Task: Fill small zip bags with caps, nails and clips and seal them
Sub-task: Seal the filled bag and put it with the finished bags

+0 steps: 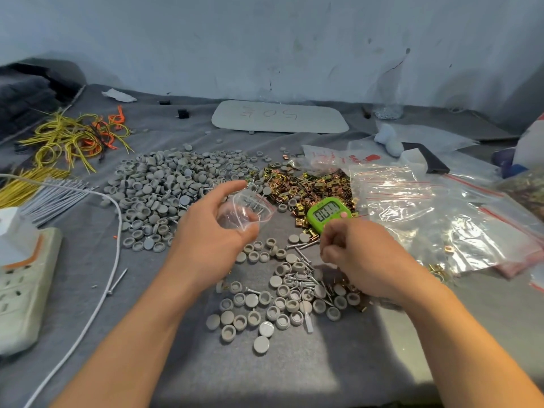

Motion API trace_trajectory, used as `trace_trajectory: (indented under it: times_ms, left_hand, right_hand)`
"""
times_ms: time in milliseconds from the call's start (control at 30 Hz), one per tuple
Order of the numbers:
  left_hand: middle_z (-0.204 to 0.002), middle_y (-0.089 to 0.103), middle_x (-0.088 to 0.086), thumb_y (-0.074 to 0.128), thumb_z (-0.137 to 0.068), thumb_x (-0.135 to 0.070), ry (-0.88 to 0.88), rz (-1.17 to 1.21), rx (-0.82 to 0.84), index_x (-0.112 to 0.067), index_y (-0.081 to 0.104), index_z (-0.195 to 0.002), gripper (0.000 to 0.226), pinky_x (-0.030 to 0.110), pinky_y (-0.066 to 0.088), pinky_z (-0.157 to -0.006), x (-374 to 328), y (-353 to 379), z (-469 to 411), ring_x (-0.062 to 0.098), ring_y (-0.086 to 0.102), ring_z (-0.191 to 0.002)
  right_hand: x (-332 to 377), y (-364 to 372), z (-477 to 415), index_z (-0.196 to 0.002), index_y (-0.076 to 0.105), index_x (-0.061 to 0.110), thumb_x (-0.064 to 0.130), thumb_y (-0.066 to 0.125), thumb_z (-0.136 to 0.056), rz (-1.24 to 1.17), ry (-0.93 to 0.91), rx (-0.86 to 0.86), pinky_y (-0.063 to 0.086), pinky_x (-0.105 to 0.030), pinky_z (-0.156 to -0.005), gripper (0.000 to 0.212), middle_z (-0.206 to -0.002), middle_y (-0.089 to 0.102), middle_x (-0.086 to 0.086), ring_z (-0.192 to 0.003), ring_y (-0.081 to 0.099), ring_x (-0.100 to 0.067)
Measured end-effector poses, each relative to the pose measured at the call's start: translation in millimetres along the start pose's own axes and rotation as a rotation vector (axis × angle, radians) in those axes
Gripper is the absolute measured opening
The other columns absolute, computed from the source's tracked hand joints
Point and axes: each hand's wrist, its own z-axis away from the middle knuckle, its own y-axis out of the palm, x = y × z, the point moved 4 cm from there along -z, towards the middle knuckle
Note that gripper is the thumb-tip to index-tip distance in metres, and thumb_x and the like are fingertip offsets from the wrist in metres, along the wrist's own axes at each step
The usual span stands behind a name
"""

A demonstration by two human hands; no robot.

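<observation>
One small zip bag [245, 212] sits at centre frame, gripped by the left hand [212, 231], its mouth facing right. The right hand [359, 257], centre right, has curled fingers; whether they hold parts is unclear. Best to keep the mouth spread wide and drop pieces straight in.

Green timer [329, 214] — power strip [20, 287], yellow wires [67, 139].

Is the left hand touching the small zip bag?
Touching. The head view shows the left hand holding the small zip bag between its thumb and curled fingers.
</observation>
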Motion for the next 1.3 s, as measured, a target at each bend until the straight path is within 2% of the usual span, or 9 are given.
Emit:
trace_trajectory:
  times_ms: [167, 300, 400, 567, 900, 1000, 1100, 1233, 1300]
  left_hand:
    - [-0.106, 0.073, -0.024, 0.084, -0.081, -0.02, 0.028, -0.084, 0.01, -0.056, 0.051, -0.135, 0.072, 0.017, 0.043, -0.077, -1, 3, 1, -0.008, 0.067, -0.089]
    - [-0.098, 0.073, -0.025, 0.083, -0.081, -0.022, 0.066, -0.179, 0.043, -0.06, 0.049, -0.133, 0.072, 0.011, 0.044, -0.055, -4, 10, 4, -0.005, 0.065, -0.07]
    - [-0.099, 0.073, -0.023, 0.085, -0.08, -0.025, 0.096, -0.224, 0.055, -0.058, 0.05, -0.132, 0.071, 0.002, 0.042, -0.063, -4, 13, 4, -0.009, 0.064, -0.084]
    - [-0.1, 0.071, -0.023, 0.084, -0.077, -0.024, 0.105, -0.281, 0.071, -0.058, 0.05, -0.133, 0.075, 0.007, 0.043, -0.066, -4, 14, 4, -0.005, 0.064, -0.085]
    - [-0.097, 0.071, -0.021, 0.086, -0.076, -0.026, 0.116, -0.258, 0.089, -0.055, 0.053, -0.133, 0.073, 0.013, 0.052, -0.066, -4, 13, 5, 0.01, 0.068, -0.076]
    - [-0.098, 0.07, -0.02, 0.086, -0.076, -0.02, 0.128, -0.265, 0.088, -0.056, 0.053, -0.134, 0.076, 0.01, 0.05, -0.059, -3, 14, 5, 0.003, 0.066, -0.075]
    - [-0.104, 0.068, -0.02, 0.083, -0.078, -0.017, 0.151, -0.251, 0.106, -0.056, 0.051, -0.135, 0.076, 0.01, 0.045, -0.049, -3, 16, 5, -0.004, 0.063, -0.061]
    - [-0.102, 0.059, -0.038, 0.087, -0.072, -0.015, 0.185, -0.236, 0.15, -0.054, 0.047, -0.14, 0.088, -0.007, 0.034, -0.074, -7, 17, 5, -0.031, 0.05, -0.089]
    - [-0.103, 0.054, -0.043, 0.087, -0.071, -0.016, 0.191, -0.227, 0.156, -0.055, 0.045, -0.142, 0.092, -0.009, 0.031, -0.077, -8, 16, 5, -0.033, 0.046, -0.091]
  right_hand:
    - [4, -4, 7, -0.082, 0.075, 0.017, -0.006, 0.072, -0.085, -0.563, -0.103, -0.104, 0.054, -0.025, -0.061, 0.023, -0.072, 0.077, -0.006, -0.063, 0.07, -0.016]
    - [14, -4, 10, -0.082, 0.081, 0.026, -0.005, 0.082, -0.075, -0.65, -0.136, -0.158, 0.06, -0.032, -0.068, 0.032, -0.076, 0.079, 0.0, -0.073, 0.077, -0.019]
    - [24, -5, 11, -0.082, 0.082, 0.027, -0.005, 0.085, -0.073, -0.666, -0.173, -0.191, 0.061, -0.029, -0.065, 0.034, -0.077, 0.079, 0.003, -0.072, 0.077, -0.015]
    - [39, -8, 16, -0.081, 0.084, 0.026, -0.001, 0.09, -0.071, -0.595, -0.268, -0.248, 0.064, -0.032, -0.071, 0.029, -0.076, 0.079, 0.008, -0.073, 0.077, -0.012]
    - [51, -9, 24, -0.081, 0.083, 0.029, -0.001, 0.092, -0.067, -0.489, -0.372, -0.398, 0.053, -0.013, -0.062, 0.035, -0.073, 0.075, 0.016, -0.069, 0.071, -0.006]
    - [54, -5, 24, -0.083, 0.082, 0.033, -0.002, 0.089, -0.071, -0.518, -0.369, -0.413, 0.059, -0.024, -0.063, 0.038, -0.073, 0.075, 0.016, -0.068, 0.072, -0.008]
    - [61, 3, 18, -0.095, 0.07, 0.053, 0.001, 0.082, -0.08, -0.401, -0.333, -0.407, 0.055, -0.027, -0.067, 0.056, -0.08, 0.073, 0.019, -0.072, 0.068, -0.011]
    - [77, 16, 7, -0.078, 0.074, 0.026, 0.01, 0.076, -0.081, -0.162, -0.388, -0.357, 0.044, -0.023, -0.059, 0.016, -0.066, 0.066, 0.01, -0.067, 0.058, -0.011]
    - [78, 18, 5, -0.077, 0.075, 0.027, 0.016, 0.078, -0.08, -0.185, -0.382, -0.328, 0.044, -0.02, -0.06, 0.012, -0.067, 0.068, 0.01, -0.068, 0.059, -0.01]
